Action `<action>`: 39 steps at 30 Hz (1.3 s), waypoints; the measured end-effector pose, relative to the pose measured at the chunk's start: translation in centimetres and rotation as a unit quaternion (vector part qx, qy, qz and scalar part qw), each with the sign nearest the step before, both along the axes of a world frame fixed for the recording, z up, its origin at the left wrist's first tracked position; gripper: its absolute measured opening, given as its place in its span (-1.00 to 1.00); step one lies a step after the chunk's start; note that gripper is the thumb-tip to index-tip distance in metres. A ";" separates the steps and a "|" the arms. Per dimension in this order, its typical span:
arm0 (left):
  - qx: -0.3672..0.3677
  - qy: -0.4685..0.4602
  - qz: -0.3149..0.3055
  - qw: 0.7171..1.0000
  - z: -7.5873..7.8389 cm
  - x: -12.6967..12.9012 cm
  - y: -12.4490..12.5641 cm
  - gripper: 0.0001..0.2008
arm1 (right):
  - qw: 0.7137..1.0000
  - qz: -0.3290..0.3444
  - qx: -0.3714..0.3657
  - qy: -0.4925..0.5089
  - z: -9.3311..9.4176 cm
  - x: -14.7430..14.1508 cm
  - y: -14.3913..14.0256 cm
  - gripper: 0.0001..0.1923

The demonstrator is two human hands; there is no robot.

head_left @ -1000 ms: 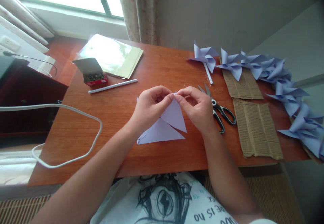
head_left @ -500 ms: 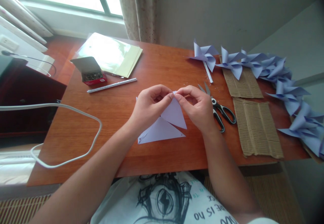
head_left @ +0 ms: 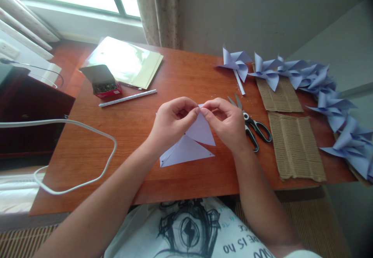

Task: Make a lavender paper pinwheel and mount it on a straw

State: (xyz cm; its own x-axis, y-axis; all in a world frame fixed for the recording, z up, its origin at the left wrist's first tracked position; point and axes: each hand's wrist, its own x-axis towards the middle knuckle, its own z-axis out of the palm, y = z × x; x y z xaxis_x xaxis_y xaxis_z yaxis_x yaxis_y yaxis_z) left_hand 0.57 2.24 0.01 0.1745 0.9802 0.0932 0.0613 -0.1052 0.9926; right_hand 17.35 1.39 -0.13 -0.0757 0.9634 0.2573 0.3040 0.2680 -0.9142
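A pale lilac paper sheet (head_left: pixel 186 151), cut in from its corners into flaps and pierced with small holes, is held over the wooden table. My left hand (head_left: pixel 177 118) pinches its far corner between thumb and forefinger. Right beside it, my right hand (head_left: pixel 223 120) pinches the same corner, the fingertips of both hands almost meeting. Both hands hide part of the sheet's far and left side. Just right of my right hand lie black-and-white scissors (head_left: pixel 255 129), blades pointing away.
Several folded paper pinwheels (head_left: pixel 268 73) line the right side, by two cardboard pieces (head_left: pixel 295 147). One pinwheel (head_left: pixel 236 63) has a paper stick. At left are a rolled paper stick (head_left: pixel 128 98), an open red box (head_left: pixel 106 87) of small metal pieces, paper packs (head_left: pixel 125 61) and a white cable (head_left: pixel 115 145).
The paper sheet has tilted slightly, its near edge shifting a little. Both hands keep their pinch on the far corner, nearly in the same place.
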 end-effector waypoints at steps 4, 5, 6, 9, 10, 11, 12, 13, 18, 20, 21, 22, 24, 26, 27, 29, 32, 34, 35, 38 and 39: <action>0.059 0.063 0.020 0.996 0.2 0.0 -0.2 -0.91 | 1.000 0.000 0.003 -0.003 0.1 0.0 0.0 -0.97; 0.074 0.079 0.025 0.994 0.2 0.0 -0.2 -0.92 | 1.000 0.000 0.004 -0.004 0.2 0.0 -0.1 -0.97; 0.087 0.091 0.028 0.992 0.3 0.0 -0.3 -0.92 | 1.000 -0.001 0.005 -0.005 0.3 0.0 -0.1 -0.96; 0.106 0.107 0.032 0.988 0.3 0.1 -0.3 -0.93 | 1.000 -0.009 0.009 -0.012 0.4 -0.1 -0.1 -0.93; 0.108 0.107 0.033 0.988 0.3 0.1 -0.3 -0.93 | 1.000 -0.012 0.010 -0.013 0.4 -0.1 -0.1 -0.93; 0.108 0.106 0.033 0.988 0.2 0.1 -0.3 -0.93 | 1.000 -0.015 0.009 -0.014 0.4 -0.1 -0.1 -0.92; 0.107 0.104 0.033 0.988 0.2 0.1 -0.3 -0.93 | 1.000 -0.015 0.006 -0.012 0.4 -0.1 -0.1 -0.91; 0.105 0.100 0.035 0.989 0.2 0.2 -0.2 -0.93 | 1.000 -0.015 0.003 -0.008 0.4 -0.1 0.0 -0.90; 0.090 0.093 0.037 0.991 0.2 0.2 -0.1 -0.93 | 1.000 -0.006 -0.012 0.024 0.2 -0.1 -0.1 -0.92; 0.088 0.089 0.036 0.991 0.2 0.1 -0.1 -0.93 | 0.999 -0.002 -0.017 0.028 0.1 0.0 -0.1 -0.95; 0.089 0.087 0.035 0.992 0.2 0.1 -0.2 -0.93 | 0.999 0.000 -0.017 0.027 0.1 0.0 -0.1 -0.96; 0.092 0.087 0.032 0.992 0.1 0.1 -0.2 -0.93 | 1.000 0.001 -0.016 0.024 0.1 0.0 -0.1 -0.97; 0.096 0.093 0.028 0.991 0.1 0.1 -0.2 -0.93 | 1.000 0.003 -0.011 0.017 0.1 0.0 0.0 -0.98; 0.103 0.104 0.028 0.989 0.1 0.0 -0.3 -0.93 | 1.000 0.007 -0.001 0.005 0.1 -0.1 0.0 -0.97; 0.105 0.109 0.028 0.988 0.1 0.0 -0.3 -0.93 | 1.000 0.009 0.004 -0.003 0.1 -0.1 0.0 -0.96; 0.108 0.118 0.029 0.987 0.0 0.0 -0.2 -0.93 | 0.999 0.009 0.018 -0.026 0.2 -0.2 0.0 -0.94; 0.108 0.140 0.031 0.984 0.0 -0.1 -0.2 -0.94 | 0.998 0.007 0.041 -0.055 0.2 -0.1 -0.1 -0.93; 0.109 0.155 0.031 0.981 0.0 -0.1 -0.1 -0.94 | 0.997 0.008 0.048 -0.064 0.2 -0.1 -0.1 -0.93; 0.111 0.159 0.030 0.981 0.0 -0.2 -0.1 -0.94 | 0.997 0.007 0.049 -0.066 0.2 -0.1 -0.1 -0.93; 0.118 0.161 0.027 0.979 0.0 -0.2 -0.1 -0.92 | 0.997 0.005 0.044 -0.069 0.2 0.0 0.0 -0.92; 0.120 0.161 0.026 0.979 0.1 -0.2 -0.1 -0.91 | 0.997 0.005 0.040 -0.067 0.3 0.0 0.0 -0.92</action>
